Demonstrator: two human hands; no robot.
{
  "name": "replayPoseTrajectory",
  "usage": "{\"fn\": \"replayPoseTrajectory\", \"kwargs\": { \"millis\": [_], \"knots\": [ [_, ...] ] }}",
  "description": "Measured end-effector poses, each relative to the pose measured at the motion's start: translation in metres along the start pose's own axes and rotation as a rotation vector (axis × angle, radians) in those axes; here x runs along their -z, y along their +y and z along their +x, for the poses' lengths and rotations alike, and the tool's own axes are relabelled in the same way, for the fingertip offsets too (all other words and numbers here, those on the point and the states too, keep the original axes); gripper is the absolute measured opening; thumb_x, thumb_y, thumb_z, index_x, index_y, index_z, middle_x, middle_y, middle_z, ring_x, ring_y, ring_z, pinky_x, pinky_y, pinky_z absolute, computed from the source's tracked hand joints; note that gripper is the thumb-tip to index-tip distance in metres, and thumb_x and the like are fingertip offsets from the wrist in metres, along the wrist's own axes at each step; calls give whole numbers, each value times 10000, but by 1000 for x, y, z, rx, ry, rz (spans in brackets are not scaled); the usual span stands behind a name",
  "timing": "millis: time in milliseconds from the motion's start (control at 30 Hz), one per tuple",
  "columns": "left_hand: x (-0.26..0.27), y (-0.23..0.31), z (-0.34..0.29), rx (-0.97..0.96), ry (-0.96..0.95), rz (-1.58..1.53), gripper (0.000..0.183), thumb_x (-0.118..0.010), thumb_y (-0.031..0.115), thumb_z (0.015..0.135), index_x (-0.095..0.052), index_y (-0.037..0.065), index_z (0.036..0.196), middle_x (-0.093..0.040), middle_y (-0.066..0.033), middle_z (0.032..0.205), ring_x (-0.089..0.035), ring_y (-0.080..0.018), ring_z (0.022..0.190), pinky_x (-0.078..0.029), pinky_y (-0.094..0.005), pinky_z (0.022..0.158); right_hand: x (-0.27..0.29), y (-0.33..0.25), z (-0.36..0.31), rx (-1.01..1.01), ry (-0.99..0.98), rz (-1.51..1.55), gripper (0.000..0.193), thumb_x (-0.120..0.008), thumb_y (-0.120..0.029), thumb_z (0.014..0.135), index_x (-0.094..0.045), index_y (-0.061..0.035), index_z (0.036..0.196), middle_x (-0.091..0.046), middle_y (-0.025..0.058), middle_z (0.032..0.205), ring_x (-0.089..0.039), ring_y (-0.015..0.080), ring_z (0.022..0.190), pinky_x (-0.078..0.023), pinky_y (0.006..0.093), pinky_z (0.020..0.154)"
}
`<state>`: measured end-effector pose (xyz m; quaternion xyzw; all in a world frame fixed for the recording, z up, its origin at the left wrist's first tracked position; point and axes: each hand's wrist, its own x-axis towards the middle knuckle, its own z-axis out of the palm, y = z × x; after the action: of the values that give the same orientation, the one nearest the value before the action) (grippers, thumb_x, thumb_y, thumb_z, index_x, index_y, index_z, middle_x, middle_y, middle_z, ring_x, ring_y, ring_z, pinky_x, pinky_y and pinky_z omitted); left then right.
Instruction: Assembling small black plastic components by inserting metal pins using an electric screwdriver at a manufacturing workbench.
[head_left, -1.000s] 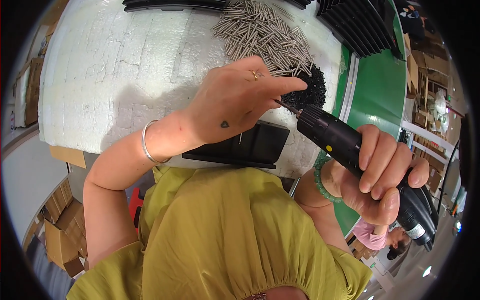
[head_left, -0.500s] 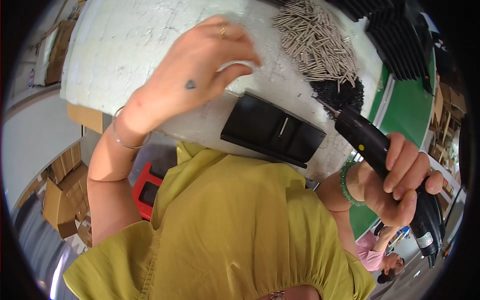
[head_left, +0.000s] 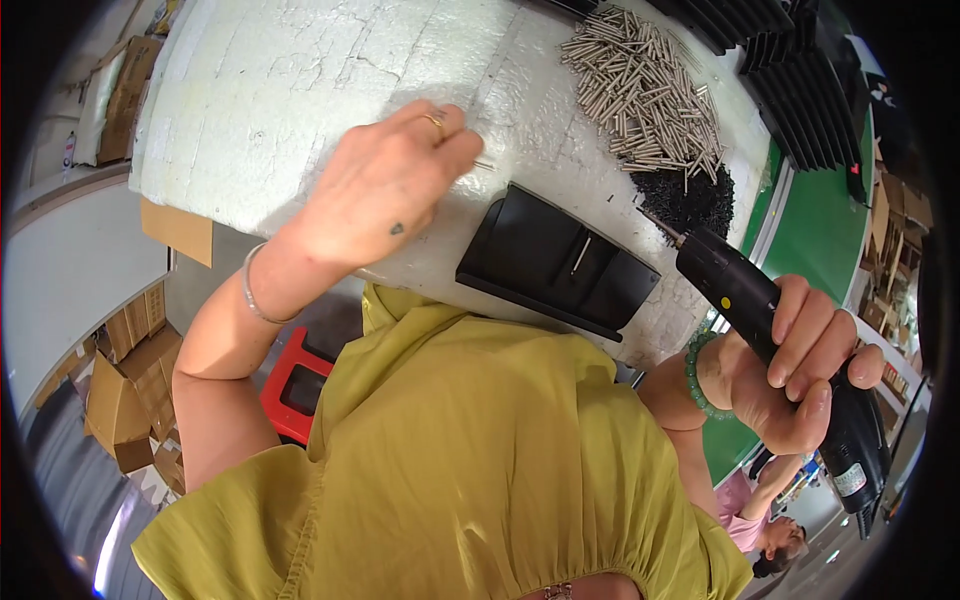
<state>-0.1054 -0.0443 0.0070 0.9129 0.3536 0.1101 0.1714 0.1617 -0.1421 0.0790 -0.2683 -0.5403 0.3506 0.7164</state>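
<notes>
My left hand (head_left: 385, 190) is closed above the white table top, left of a black tray-like part (head_left: 535, 255). A thin metal pin (head_left: 484, 165) shows at its fingertips; the fingertips themselves are mostly hidden. One silver pin (head_left: 581, 254) rests across the middle of the black part. My right hand (head_left: 805, 360) is wrapped round a black electric screwdriver (head_left: 730, 280). The bit points up and left, near a heap of small black screws (head_left: 695, 205). Just behind the screws lies a big pile of silver metal pins (head_left: 645, 95).
Stacked black parts (head_left: 805, 110) stand at the far right, by a green surface (head_left: 815, 225). A red stool (head_left: 292, 385) is below the table on the left, near cardboard boxes (head_left: 130, 400). Another person in pink (head_left: 745, 510) is at the lower right.
My left hand has come down and its fingers have closed, with a pin now showing at the tips. The screwdriver stays in my right hand, almost unmoved.
</notes>
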Motion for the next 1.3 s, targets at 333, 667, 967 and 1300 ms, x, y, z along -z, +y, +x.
{"fn": "replayPoseTrajectory", "kwargs": {
  "millis": [333, 667, 967, 1300],
  "knots": [
    [-17, -5, 9, -4, 54, -157, 80, -618, 23, 776, -590, 33, 850, -586, -110, 664, -571, -266, 551, -469, -324, 535, -1, -6, -7, -1, 9, -35, 340, -561, -75, 758, -453, -139, 1075, -469, -49, 629, -430, 69, 497, -334, 229, 547],
    [-18, 52, 20, 13, 63, -627, 131, -641, -61, 774, -667, 9, 881, -677, -87, 784, -668, -228, 771, -542, -296, 682, -6, -17, -16, -31, 22, -5, 287, -625, -120, 738, -511, -137, 1001, -487, -82, 611, -444, 36, 501, -357, 194, 604],
    [-57, 72, 26, -238, 318, -313, 128, -692, 67, 618, -631, 104, 724, -582, 22, 758, -558, -197, 803, -496, -301, 564, 3, -19, -27, -147, -140, -145, 310, -654, -115, 793, -480, -161, 1046, -511, -78, 617, -461, 43, 493, -361, 207, 571],
    [-59, 74, 30, -192, 273, -390, 125, -720, 82, 643, -637, 97, 736, -579, 3, 758, -557, -217, 796, -502, -320, 608, 1, -13, -27, -162, -121, -147, 313, -629, -100, 792, -479, -165, 1059, -509, -76, 619, -451, 43, 478, -346, 204, 539]
  ]
}}
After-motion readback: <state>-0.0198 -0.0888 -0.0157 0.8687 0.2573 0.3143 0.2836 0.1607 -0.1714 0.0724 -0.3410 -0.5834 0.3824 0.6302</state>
